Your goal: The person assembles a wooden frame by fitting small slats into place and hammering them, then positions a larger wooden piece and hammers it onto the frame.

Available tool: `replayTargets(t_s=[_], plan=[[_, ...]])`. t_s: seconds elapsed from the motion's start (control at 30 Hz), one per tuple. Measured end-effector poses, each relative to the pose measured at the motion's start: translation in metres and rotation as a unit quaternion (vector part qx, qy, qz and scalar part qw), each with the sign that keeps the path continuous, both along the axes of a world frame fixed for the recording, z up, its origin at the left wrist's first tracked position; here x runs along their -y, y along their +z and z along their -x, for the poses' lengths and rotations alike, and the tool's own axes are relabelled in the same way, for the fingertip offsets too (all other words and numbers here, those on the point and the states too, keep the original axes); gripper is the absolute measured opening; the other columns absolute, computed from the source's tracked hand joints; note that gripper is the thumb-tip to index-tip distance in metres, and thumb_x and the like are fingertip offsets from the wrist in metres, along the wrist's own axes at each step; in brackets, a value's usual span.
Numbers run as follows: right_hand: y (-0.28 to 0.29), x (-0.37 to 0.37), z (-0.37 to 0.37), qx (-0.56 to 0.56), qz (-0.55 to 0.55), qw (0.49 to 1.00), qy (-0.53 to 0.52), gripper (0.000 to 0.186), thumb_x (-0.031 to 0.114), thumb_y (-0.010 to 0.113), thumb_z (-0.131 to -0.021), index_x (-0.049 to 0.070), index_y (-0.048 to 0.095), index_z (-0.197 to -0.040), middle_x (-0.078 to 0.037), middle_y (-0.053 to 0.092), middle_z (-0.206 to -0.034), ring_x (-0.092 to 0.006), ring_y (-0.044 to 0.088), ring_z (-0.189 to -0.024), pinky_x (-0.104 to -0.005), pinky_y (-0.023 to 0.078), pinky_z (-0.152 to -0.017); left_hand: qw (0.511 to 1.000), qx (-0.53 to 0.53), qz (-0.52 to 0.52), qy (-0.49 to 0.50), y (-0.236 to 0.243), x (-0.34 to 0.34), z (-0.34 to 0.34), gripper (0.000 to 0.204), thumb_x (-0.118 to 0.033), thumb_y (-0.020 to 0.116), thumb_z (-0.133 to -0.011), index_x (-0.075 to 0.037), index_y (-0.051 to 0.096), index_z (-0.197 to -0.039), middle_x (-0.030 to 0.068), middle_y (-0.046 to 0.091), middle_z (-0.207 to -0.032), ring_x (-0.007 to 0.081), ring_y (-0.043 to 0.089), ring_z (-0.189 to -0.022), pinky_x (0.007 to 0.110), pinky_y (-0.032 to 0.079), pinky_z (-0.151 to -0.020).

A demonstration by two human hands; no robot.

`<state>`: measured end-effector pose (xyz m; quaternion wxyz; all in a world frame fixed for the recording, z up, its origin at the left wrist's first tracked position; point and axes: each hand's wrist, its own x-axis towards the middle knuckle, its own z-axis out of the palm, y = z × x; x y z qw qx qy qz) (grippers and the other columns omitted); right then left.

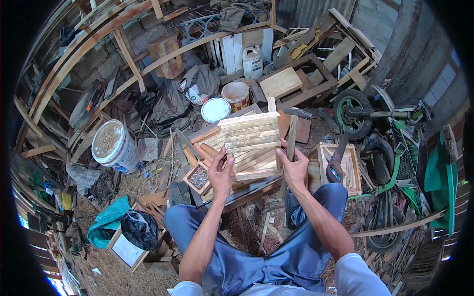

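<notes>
In front of me, above a low workbench, I hold up a small slatted wooden panel [251, 134] made of narrow strips side by side. My left hand [220, 173] grips its lower left edge between thumb and fingers. At the lower right edge, my right hand [294, 166] pinches it the same way. A hammer [292, 132] stands just behind my right hand, its dark head uppermost. Near my left hand sits a small wooden box [198, 177] that seems to hold nails. A handsaw [336, 160] lies over a shallow wooden tray [354, 186] on the right.
Buckets [116, 148] stand at the left and behind the bench, near a white jug [252, 62]. A green motorcycle frame with wheels [352, 115] leans at the right. Black and teal bags [139, 228] lie at lower left. Scrap wood and long battens surround me.
</notes>
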<state>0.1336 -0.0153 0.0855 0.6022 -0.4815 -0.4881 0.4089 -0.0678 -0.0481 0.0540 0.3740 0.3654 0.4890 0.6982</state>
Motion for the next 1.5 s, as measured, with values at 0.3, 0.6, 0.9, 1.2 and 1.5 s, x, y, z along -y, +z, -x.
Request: replayTargets(t_s=[0.3,0.6,0.9,1.2,1.5], plan=[[-0.002,-0.003,-0.001,0.017,0.004,1.0,0.006,0.029,0.012,0.073,-0.086,-0.003,0.069,-0.11,-0.009,0.072,-0.105,-0.0107,0.063,-0.096,-0.0267,0.049,-0.088,1.0,0.004,-0.012,0.014,-0.004,0.002,-0.001,0.037,0.0,0.066,-0.09,0.005,0.057,-0.126,0.0168,0.057,-0.131,0.0185,0.056,-0.118,0.029,0.045,-0.102],[-0.004,-0.006,-0.005,0.02,0.023,1.0,0.003,0.019,0.009,0.071,-0.088,-0.006,0.069,-0.1,-0.013,0.071,-0.109,-0.0144,0.064,-0.098,-0.0291,0.048,-0.09,0.997,0.078,-0.001,0.028,-0.015,0.0,-0.003,0.025,0.0,0.066,-0.09,0.004,0.061,-0.115,0.0168,0.06,-0.126,0.0184,0.057,-0.115,0.03,0.046,-0.101],[-0.009,-0.007,-0.002,0.012,0.031,0.999,0.008,0.022,0.013,0.073,-0.085,-0.003,0.072,-0.1,-0.014,0.072,-0.108,-0.0171,0.066,-0.099,-0.0309,0.049,-0.091,0.992,0.099,-0.015,0.072,-0.017,0.002,-0.007,0.021,-0.001,0.065,-0.091,0.003,0.062,-0.112,0.0139,0.063,-0.119,0.0158,0.06,-0.107,0.029,0.049,-0.095],[-0.002,-0.006,-0.005,0.05,0.026,0.998,0.009,0.021,0.016,0.074,-0.087,-0.003,0.07,-0.095,-0.003,0.069,-0.085,-0.007,0.059,-0.074,-0.0233,0.047,-0.069,0.995,0.045,-0.028,0.079,-0.015,0.003,-0.007,0.02,-0.002,0.065,-0.092,0.005,0.061,-0.111,0.0146,0.062,-0.119,0.0171,0.06,-0.108,0.03,0.049,-0.097],[-0.003,-0.006,-0.005,0.049,-0.002,0.999,0.013,0.021,0.012,0.073,-0.086,-0.005,0.071,-0.098,-0.009,0.072,-0.094,-0.0093,0.062,-0.083,-0.0252,0.049,-0.077,0.996,0.037,-0.02,0.079,-0.013,0.003,-0.006,0.019,-0.002,0.063,-0.092,0.007,0.061,-0.11,0.018,0.06,-0.124,0.0194,0.059,-0.111,0.031,0.049,-0.098]])
